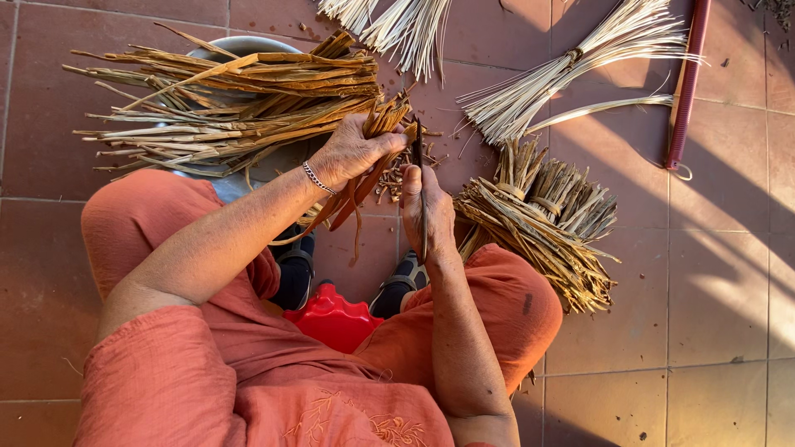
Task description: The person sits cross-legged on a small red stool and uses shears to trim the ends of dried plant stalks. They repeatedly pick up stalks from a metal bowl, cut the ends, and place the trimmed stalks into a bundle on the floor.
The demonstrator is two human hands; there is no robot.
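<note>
- Fingers of the left hand point(352, 153), at the centre of the frame, are curled tight around a bunch of brown strips point(364, 178), whose ends hang down below the fist and poke up above it.
- Fingers of the right hand point(426, 211), just to the right of it, are closed on a thin dark blade point(420, 186) that stands nearly upright, its tip close beside the strips.
- One silver bracelet point(319, 178) circles the left wrist.
- Nearest the camera, at the bottom of the frame, lie orange sleeves and lap; one red scalloped stool edge point(335, 319) shows between the knees, and two dark shoes point(397, 285) rest on the tiles just above it.
- Right of the right hand, one tied bundle of short tan stalks point(546, 219) lies on the reddish tiled floor point(712, 273).
- Upper left: one large sheaf of long dry leaves point(232, 103) lies across one grey metal basin point(240, 45).
- Along the top edge, two pale split-fibre bundles: one at the top centre point(402, 25), one at the upper right point(571, 70).
- One red rod point(687, 83) with a metal ring at its lower end lies at the far upper right.
- No packages, labels or signs are visible.
</note>
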